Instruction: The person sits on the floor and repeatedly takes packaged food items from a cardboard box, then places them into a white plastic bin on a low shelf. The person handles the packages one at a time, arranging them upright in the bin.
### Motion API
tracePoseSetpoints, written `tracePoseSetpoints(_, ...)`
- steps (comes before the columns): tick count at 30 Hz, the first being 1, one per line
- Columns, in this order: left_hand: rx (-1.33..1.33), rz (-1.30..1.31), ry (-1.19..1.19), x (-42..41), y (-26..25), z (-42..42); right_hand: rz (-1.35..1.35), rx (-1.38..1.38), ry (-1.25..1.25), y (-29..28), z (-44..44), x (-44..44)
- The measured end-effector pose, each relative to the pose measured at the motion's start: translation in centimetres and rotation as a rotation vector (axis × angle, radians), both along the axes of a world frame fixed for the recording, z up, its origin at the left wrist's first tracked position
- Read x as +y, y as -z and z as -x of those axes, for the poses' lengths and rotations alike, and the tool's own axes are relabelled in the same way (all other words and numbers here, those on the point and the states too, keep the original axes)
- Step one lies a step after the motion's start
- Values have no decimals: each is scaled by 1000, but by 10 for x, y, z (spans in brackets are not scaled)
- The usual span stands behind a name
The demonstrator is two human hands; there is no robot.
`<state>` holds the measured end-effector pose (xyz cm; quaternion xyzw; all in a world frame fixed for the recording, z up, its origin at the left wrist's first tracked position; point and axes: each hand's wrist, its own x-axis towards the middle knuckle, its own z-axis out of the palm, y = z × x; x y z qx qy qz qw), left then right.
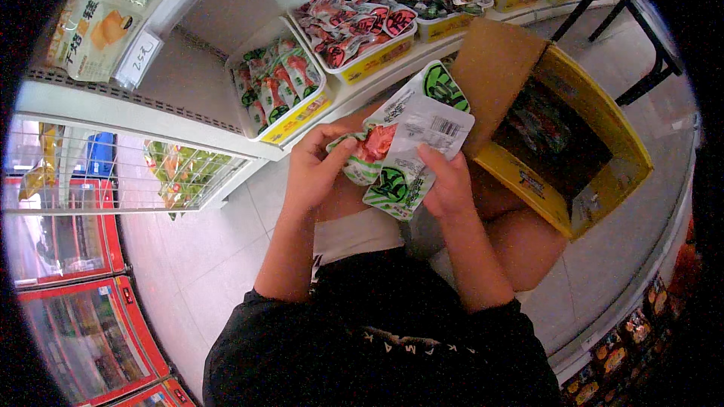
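My left hand (321,167) holds the lower end of a green-and-white snack packet (380,138), whose clear part shows reddish food. In my right hand (449,181) are packets of the same kind; the top one, a white-backed packet (432,124), shows a barcode and overlaps the others. How many there are I cannot tell. Beyond my left hand, a white plastic bin (300,120) with a yellow front strip stands on the low shelf, holding similar green-marked packets. To the right is an open yellow cardboard box (517,181), its brown flap raised, with dark packets inside.
More bins line the shelf, among them one of red-marked packets (353,25). A black metal stool leg (650,39) stands at the upper right. Bagged snacks (107,22) lie at the upper left, above a white wire rack (198,172). Red-framed freezers (121,288) stand at the left.
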<state>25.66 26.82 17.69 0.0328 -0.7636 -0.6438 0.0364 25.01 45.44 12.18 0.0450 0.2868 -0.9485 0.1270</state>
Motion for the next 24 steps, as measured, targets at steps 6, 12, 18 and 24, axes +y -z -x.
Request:
tracePoseSetpoints(6, -1, -91, -79, 6, 25, -10, -18, 28, -68, 4, -2, -4)
tracePoseSetpoints(12, 128, -165, -270, -35, 4, -1, -240, 113, -131, -4, 4, 12)
tracePoseSetpoints(18, 28, -20, -61, -62, -18, 1, -364, 254, -352, 25, 4, 27)
tracePoseSetpoints(24, 22, -844, -40, -48, 22, -1, -74, 62, -267, 19, 3, 7)
